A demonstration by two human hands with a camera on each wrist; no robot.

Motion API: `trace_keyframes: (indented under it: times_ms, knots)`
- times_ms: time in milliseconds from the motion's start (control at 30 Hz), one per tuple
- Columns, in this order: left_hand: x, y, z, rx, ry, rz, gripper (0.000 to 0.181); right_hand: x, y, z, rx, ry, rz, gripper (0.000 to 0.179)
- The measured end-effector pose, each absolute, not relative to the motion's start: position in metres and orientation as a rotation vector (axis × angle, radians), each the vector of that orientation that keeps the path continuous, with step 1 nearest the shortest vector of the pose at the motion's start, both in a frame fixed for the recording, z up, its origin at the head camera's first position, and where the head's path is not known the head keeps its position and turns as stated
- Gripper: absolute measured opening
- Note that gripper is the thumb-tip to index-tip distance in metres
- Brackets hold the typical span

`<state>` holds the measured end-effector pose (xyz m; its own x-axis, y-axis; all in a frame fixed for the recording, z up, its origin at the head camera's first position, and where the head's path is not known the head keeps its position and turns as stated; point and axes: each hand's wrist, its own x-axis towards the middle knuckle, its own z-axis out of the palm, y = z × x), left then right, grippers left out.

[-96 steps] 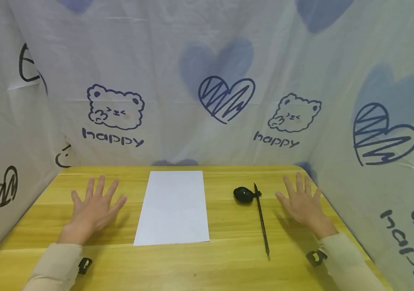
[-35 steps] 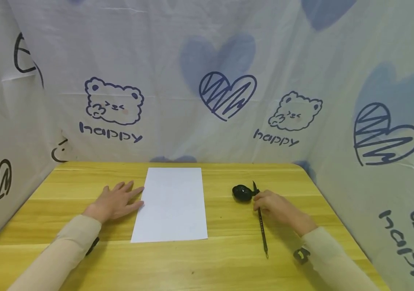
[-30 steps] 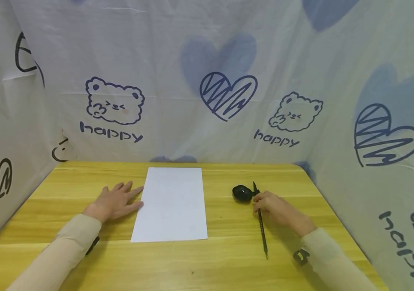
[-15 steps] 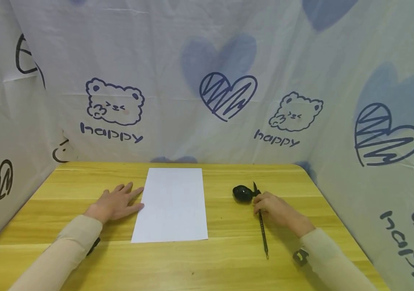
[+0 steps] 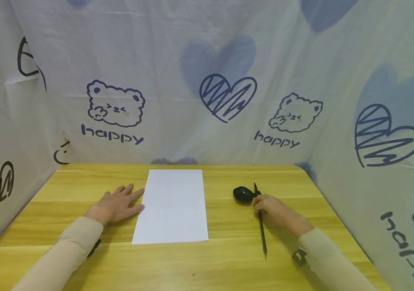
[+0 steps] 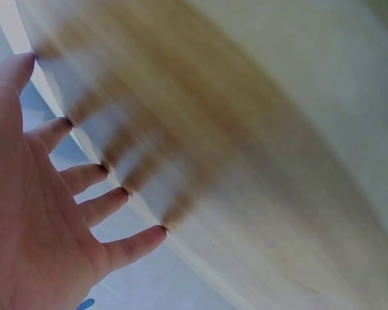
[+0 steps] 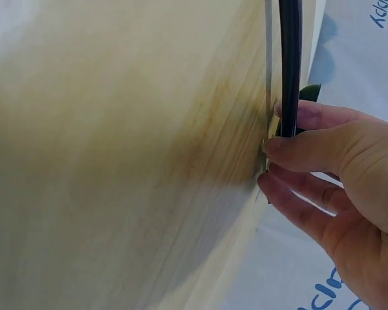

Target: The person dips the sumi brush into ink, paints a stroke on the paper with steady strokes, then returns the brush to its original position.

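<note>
Pinching the brush (image 5: 262, 234) with the right hand (image 5: 273, 209), right of the paper (image 5: 172, 208); got the left hand (image 5: 117, 204) spread at its left edge. Probably best: lift gently, don't bump the black oval thing (image 5: 242, 195).

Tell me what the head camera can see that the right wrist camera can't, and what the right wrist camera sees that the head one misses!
Only the head view shows the left hand, both sleeves and the scribbled hearts on the cloth.

Only the right wrist view shows the palm side of the right hand up close.

Both show the right hand pinching the brush, plus the table and the cloth with its blue writing.
</note>
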<state>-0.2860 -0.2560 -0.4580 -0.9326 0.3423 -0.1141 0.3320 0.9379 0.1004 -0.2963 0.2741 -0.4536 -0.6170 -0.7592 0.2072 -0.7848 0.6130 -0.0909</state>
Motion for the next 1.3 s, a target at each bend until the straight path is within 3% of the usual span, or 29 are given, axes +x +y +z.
trace_keyframes:
  times_ms: [667, 1300]
  knots:
    - [-0.287, -0.258, -0.46, 0.528, 2.979, 0.108, 0.073, -0.298, 0.274, -0.441, 1.384, -2.492, 0.365, 0.03]
    - [-0.288, -0.257, -0.46, 0.523, 2.968, 0.104, 0.074, -0.294, 0.271, -0.413, 1.234, -2.603, 0.404, 0.03]
